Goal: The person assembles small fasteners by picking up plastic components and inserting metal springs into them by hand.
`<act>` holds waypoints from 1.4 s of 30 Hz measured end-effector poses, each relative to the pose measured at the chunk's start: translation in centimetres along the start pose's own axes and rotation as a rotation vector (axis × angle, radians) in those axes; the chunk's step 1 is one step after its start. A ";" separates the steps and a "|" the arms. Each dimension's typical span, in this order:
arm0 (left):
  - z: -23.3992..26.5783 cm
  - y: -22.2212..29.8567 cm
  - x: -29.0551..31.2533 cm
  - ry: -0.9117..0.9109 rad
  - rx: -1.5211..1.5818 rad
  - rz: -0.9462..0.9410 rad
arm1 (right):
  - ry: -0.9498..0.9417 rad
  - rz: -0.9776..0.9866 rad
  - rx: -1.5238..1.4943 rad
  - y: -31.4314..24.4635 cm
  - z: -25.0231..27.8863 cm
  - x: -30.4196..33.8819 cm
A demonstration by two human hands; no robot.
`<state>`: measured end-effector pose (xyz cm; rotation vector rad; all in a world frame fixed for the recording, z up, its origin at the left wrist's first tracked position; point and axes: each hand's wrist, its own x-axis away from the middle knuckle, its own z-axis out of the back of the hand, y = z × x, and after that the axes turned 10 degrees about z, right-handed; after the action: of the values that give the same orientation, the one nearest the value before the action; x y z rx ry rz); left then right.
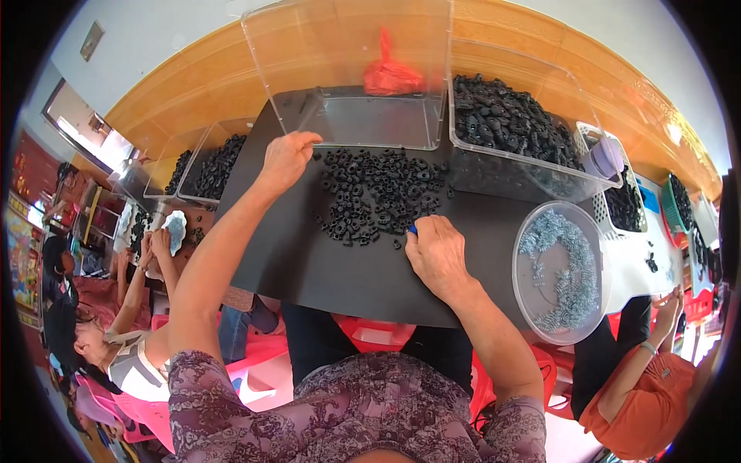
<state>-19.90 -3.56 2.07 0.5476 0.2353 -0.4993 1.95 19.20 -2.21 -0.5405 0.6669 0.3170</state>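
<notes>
On the dark tabletop [324,266] lies a loose pile of small black plastic parts [378,185]. My left hand [287,162] is at the pile's far left corner, by the near edge of a clear plastic bin [378,144]. Its fingers are pressed together; whatever they hold is too small to make out. My right hand [438,253] rests at the pile's near right side, closed around a small blue object [413,229]. Only the tip of that object shows between thumb and fingers, close to the black parts.
Another clear bin [532,158], heaped with black parts, stands at the back right. A round clear tub [521,289] of small silvery-blue pieces sits at the right edge. Behind the near bin is a red plastic bag [392,76]. People work on both sides.
</notes>
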 end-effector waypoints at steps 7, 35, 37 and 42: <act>-3.2 -1.8 0.6 0.014 -0.100 0.007 | 0.027 -0.023 -0.008 0.2 -0.3 0.0; 1.2 1.2 11.7 0.003 0.089 0.083 | 0.024 -0.570 -0.561 -2.4 3.4 1.2; 0.9 1.6 11.7 0.010 0.039 0.088 | 0.040 -0.595 -0.580 -2.9 3.6 1.8; 0.5 1.7 11.8 -0.012 0.125 0.062 | 0.108 -0.652 -0.650 -3.3 3.8 3.0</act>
<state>-8.87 -7.17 -0.84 0.6718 0.1757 -0.4594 7.53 18.95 -0.46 -1.3623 0.4474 -0.1267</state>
